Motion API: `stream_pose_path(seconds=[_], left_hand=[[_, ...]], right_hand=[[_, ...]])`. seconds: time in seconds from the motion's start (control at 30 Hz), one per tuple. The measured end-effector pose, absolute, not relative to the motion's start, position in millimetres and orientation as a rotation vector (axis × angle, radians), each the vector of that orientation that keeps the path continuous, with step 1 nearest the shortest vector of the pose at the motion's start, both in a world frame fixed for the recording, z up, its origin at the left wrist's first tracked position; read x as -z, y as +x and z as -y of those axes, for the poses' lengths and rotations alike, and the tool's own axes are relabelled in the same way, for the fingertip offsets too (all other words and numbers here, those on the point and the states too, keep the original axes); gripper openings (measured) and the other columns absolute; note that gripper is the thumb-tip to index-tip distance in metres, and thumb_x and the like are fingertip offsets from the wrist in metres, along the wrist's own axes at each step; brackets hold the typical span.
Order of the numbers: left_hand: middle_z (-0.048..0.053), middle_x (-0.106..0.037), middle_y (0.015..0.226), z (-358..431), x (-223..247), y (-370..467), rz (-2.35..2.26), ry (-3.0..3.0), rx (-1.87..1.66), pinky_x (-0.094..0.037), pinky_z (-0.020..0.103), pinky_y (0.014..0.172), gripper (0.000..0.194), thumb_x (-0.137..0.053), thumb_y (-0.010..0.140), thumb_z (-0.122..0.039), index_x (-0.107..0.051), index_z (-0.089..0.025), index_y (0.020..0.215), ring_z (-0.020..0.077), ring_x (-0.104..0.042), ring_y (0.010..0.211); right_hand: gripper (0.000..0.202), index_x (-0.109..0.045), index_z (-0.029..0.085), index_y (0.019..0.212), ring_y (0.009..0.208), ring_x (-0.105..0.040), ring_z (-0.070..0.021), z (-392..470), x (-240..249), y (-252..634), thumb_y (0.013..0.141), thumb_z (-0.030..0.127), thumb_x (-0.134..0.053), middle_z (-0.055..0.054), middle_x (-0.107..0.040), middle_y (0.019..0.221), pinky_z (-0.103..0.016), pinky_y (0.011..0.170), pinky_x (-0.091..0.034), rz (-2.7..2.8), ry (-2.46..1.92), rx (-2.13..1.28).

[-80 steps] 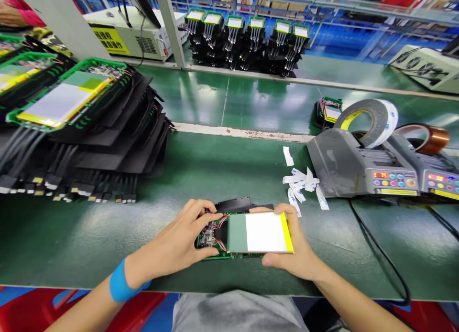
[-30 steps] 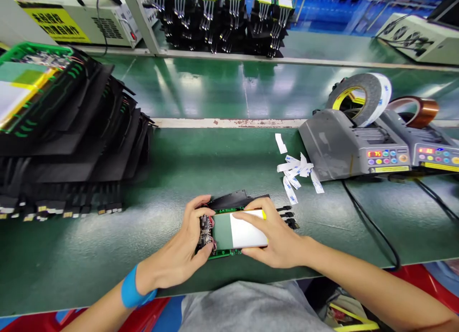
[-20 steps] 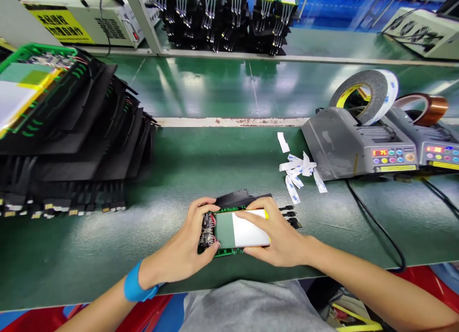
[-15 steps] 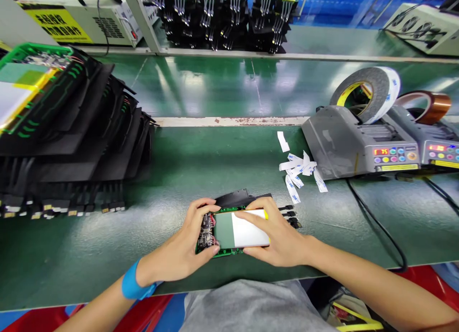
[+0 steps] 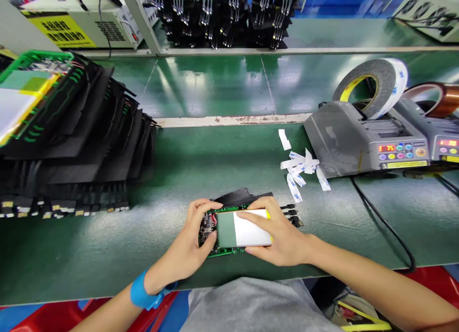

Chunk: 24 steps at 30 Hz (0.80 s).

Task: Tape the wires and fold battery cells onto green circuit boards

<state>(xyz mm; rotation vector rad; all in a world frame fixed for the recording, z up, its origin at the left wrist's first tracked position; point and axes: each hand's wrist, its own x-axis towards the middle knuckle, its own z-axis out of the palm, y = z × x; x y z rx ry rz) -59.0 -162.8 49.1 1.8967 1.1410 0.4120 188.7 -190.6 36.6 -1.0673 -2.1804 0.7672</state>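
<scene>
Low in the middle of the head view lies a power bank casing (image 5: 225, 251) with green edges, holding a white and green battery pack (image 5: 253, 229). A circuit board (image 5: 207, 227) with red wires fills its left end. My left hand (image 5: 195, 241) grips that end, fingers at the far edge and thumb over the board. My right hand (image 5: 278, 234) is closed around the right end of the battery pack, index finger lying across its white face. Behind the casing a black flap (image 5: 233, 197) sticks out, and short cables with black plugs (image 5: 293, 215) emerge at the right.
Stacked black units with cables (image 5: 82, 141) stand at the left. Peeled white tape liners (image 5: 299, 167) lie beside a grey tape dispenser (image 5: 358, 141). A second dispenser (image 5: 442, 131) is farther right. More black units (image 5: 225, 16) hang over the back shelf.
My left thumb has moved up and slightly left, farther over the circuit board. My right hand keeps its hold on the battery pack. The camera view has shifted slightly.
</scene>
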Motion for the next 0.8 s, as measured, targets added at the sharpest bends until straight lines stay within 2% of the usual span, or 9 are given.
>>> stream_pose_path(seconds=[0.17, 0.33, 0.47, 0.57, 0.67, 0.8], left_hand=[[0.008, -0.032, 0.129, 169, -44, -58, -1.252, 1.997, -0.507, -0.037, 0.052, 0.109, 0.043, -0.048, 0.085, -0.013, -0.037, -0.028, 0.124, 0.0249, -0.037, 0.127], [0.007, -0.028, 0.134, 165, -39, -75, -1.207, 2.222, -0.599, -0.037, 0.053, 0.111, 0.028, -0.058, 0.086, -0.021, -0.051, -0.028, 0.112, 0.0285, -0.035, 0.132], [0.008, -0.030, 0.140, 157, -43, -85, -1.011, 2.457, -0.444, -0.042, 0.049, 0.108, 0.029, -0.056, 0.088, -0.019, -0.052, -0.027, 0.115, 0.0287, -0.037, 0.133], [0.011, -0.033, 0.141, 147, -51, -87, -0.860, 2.682, -0.261, -0.048, 0.046, 0.102, 0.022, -0.052, 0.091, -0.023, -0.054, -0.024, 0.112, 0.0300, -0.042, 0.130], [0.012, -0.043, 0.132, 135, -61, -85, -0.722, 2.849, -0.118, -0.046, 0.051, 0.102, 0.015, -0.050, 0.092, -0.028, -0.057, -0.023, 0.105, 0.0304, -0.044, 0.128], [0.009, -0.049, 0.126, 127, -69, -82, -0.631, 2.937, 0.000, -0.041, 0.058, 0.104, 0.011, -0.049, 0.091, -0.020, -0.057, -0.024, 0.096, 0.0302, -0.044, 0.128]], right_hand=[[0.069, -0.039, 0.025, 0.137, 0.108, -0.044, -0.0276, 190, -37, 188, 0.076, 0.029, -0.070, -0.011, -0.043, 0.116, -0.049, 0.091, -0.044, 2.169, -1.080, -0.778], [0.069, -0.040, 0.023, 0.137, 0.107, -0.043, -0.0265, 190, -36, 188, 0.075, 0.028, -0.071, -0.011, -0.043, 0.117, -0.047, 0.090, -0.044, 2.161, -1.053, -0.769], [0.068, -0.041, 0.022, 0.136, 0.107, -0.043, -0.0260, 191, -36, 188, 0.075, 0.028, -0.071, -0.011, -0.043, 0.116, -0.046, 0.091, -0.043, 2.160, -1.059, -0.763], [0.068, -0.040, 0.022, 0.136, 0.107, -0.043, -0.0260, 191, -37, 188, 0.076, 0.027, -0.070, -0.011, -0.042, 0.117, -0.047, 0.092, -0.042, 2.172, -1.061, -0.751], [0.068, -0.039, 0.023, 0.137, 0.108, -0.043, -0.0259, 189, -39, 188, 0.077, 0.028, -0.069, -0.011, -0.043, 0.117, -0.046, 0.091, -0.042, 2.184, -1.056, -0.747], [0.065, -0.040, 0.021, 0.136, 0.108, -0.043, -0.0254, 188, -39, 188, 0.078, 0.029, -0.067, -0.011, -0.043, 0.117, -0.046, 0.091, -0.042, 2.202, -1.047, -0.744]])
